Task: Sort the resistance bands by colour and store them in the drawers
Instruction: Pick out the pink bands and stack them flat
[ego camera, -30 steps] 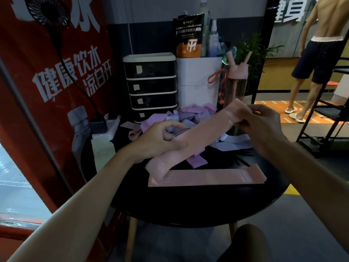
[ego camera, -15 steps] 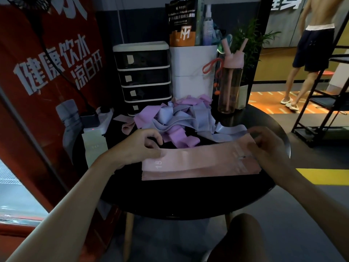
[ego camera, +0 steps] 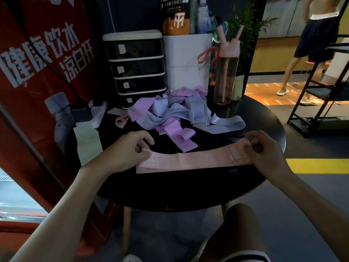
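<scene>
A: Location of the pink bands [ego camera: 192, 162]?
B: They were stacked flat on the near half of the table [ego camera: 188, 191], long axis left to right. The top one showed a printed "15" near its left end. Layer edges were visible at that end, but the count was not readable.

A: State of the left hand [ego camera: 124, 150]?
B: It was at the stack's left end, fingers curled, tips pinching the end of the pink bands.

A: And the right hand [ego camera: 264, 150]?
B: It was at the opposite end, fingers curled and gripping it. I could not tell whether it held the top layer alone or the whole stack.

A: Unsorted stock?
B: A tangled pile [ego camera: 175, 114] of purple and pale blue bands lay behind the stack, toward the table's middle. One folded purple end lay just beyond the stack's far edge. Contact could not be judged. A pinkish band [ego camera: 120, 121] lay at the pile's left side. A green band [ego camera: 87, 142], very pale, hung over the table's left rim.

A: Position of the drawers [ego camera: 136, 67]?
B: The unit stood at the back of the table, behind the pile and well apart from both hands. It had four dark fronts, all closed, each with a small pale label. The pile hid part of the lowest. A white box [ego camera: 187, 61] stood just beside it on the right. A bottle [ego camera: 225, 72] with a pink lid stood to the right of the box.
</scene>
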The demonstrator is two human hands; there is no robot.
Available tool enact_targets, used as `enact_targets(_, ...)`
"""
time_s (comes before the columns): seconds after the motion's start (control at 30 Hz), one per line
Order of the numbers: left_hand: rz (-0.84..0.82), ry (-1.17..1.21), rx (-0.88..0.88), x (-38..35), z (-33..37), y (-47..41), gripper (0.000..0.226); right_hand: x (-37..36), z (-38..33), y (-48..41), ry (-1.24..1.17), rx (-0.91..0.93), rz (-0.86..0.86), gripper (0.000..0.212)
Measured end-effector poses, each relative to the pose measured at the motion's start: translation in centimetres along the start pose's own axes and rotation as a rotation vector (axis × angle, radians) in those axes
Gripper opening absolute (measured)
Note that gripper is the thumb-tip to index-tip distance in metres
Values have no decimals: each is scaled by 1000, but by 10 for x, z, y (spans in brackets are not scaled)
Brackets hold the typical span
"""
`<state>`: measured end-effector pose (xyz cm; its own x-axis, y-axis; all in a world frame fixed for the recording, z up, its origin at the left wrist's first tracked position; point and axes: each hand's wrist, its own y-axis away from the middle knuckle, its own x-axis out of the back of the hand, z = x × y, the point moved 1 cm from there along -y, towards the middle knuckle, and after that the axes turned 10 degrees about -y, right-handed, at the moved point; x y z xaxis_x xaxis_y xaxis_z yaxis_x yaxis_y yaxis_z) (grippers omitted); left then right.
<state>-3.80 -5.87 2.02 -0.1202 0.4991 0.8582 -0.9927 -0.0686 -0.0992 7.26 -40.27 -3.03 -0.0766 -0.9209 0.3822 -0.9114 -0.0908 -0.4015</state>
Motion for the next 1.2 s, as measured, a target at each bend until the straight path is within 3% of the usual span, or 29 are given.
enact_targets(0.1,5,-458,-75,-3,7,5,19,1,5,-1,188,71,-39,33)
enact_targets(0.17,-12,-557,-135,-7,16,3,39,3,6,-1,198,141,-117,30)
enact_targets(0.27,-98,-453,-259,-21,29,-4,55,7,4,-2,184,195,-291,32)
enact_targets(0.4,-196,-336,-300,-41,34,-13,54,10,1,-2,132,157,-472,40)
enact_targets(0.6,-181,-230,-343,-43,26,-16,41,12,3,-4,83,151,-494,44)
enact_targets(0.77,-153,-205,-365,-45,25,-13,40,13,4,-3,69,135,-512,32)
enact_targets(1.2,-143,-141,-382,-42,22,-12,34,18,6,-4,56,137,-500,37)
